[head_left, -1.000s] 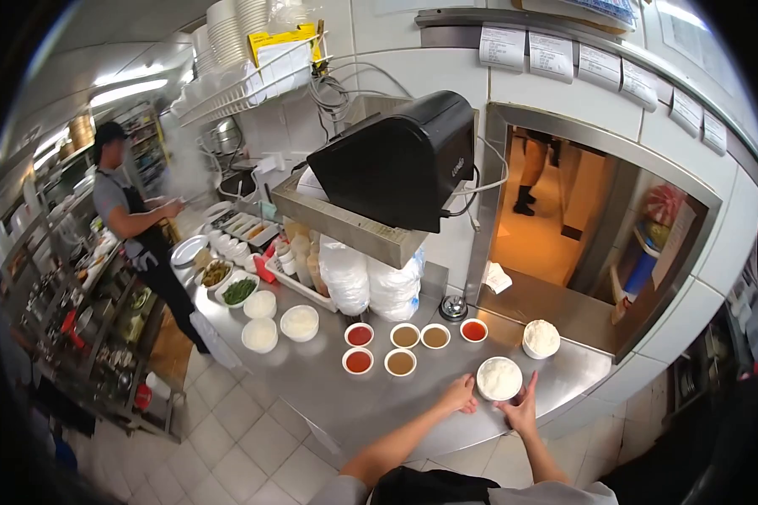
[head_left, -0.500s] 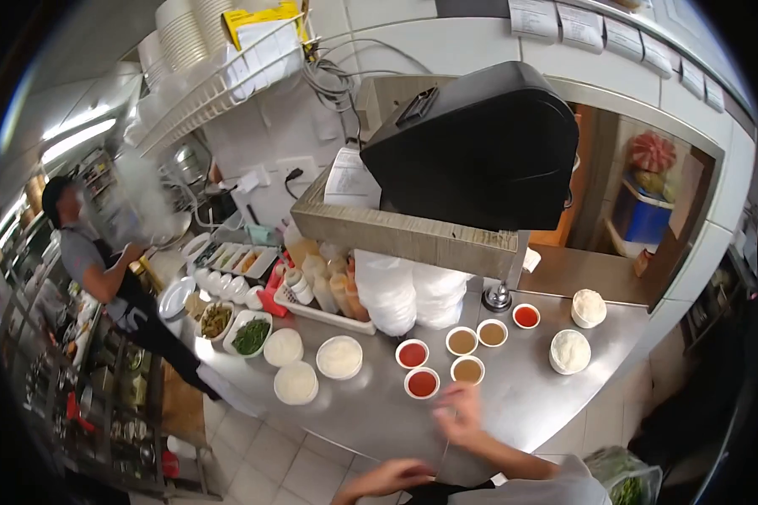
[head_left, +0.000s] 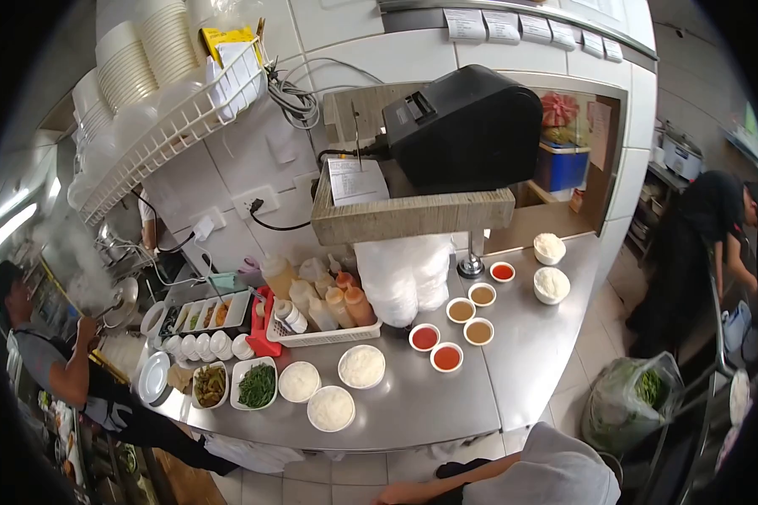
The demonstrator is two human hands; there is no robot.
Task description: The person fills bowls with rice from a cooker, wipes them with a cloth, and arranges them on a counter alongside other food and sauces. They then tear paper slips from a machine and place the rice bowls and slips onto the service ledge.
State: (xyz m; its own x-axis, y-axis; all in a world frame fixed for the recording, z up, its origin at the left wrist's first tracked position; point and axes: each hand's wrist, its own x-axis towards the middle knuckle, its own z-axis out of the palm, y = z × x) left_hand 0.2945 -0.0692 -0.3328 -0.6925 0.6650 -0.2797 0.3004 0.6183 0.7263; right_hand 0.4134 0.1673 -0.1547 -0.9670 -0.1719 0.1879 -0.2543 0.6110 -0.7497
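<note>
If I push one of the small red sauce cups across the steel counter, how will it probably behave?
The red sauce cup looks small and light, so it would probably slide easily on the smooth steel counter. It is open and filled nearly to the rim, so a quick push may spill sauce. Its low, wide shape makes tipping unlikely.

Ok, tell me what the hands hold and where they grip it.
Cannot be told: only a forearm shows at the bottom edge, off the steel counter; neither hand is in view.

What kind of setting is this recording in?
Most likely a restaurant kitchen, at the serving pass. A steel counter holds small sauce cups and bowls of rice, order tickets hang above a receipt printer, and stacked bowls fill a wire rack.
</note>
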